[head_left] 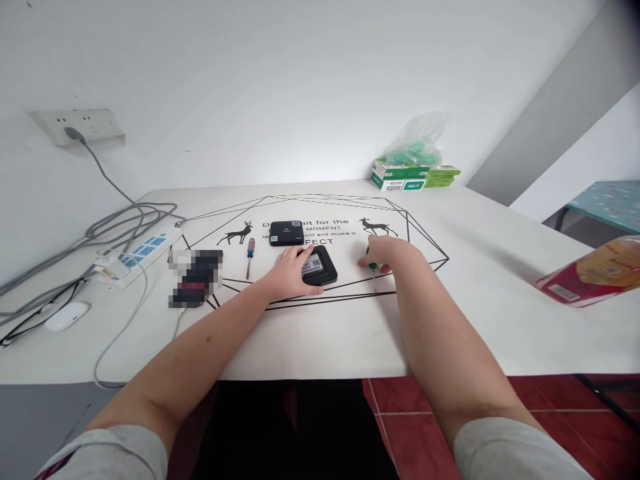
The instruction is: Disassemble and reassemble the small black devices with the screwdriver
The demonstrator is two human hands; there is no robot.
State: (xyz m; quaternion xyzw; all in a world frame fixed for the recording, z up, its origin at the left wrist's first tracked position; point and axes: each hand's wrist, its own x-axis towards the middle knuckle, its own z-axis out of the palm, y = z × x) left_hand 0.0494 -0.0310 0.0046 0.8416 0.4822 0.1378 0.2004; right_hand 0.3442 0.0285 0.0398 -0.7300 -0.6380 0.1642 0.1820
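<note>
My left hand (289,270) rests on the left side of a small black box with a label (320,267), fingers lying over its edge. My right hand (387,255) is closed round a green-handled screwdriver (373,267), its tip down on the white table (320,333) to the right of the box. A second black box (287,233) lies just behind the first. A red-handled screwdriver (249,255) lies to the left of my left hand.
A blurred dark object (195,287), a power strip (140,255) with cables and a white mouse (67,316) sit at the left. Green boxes with a plastic bag (413,167) stand at the back. A red packet (593,273) lies at the right edge.
</note>
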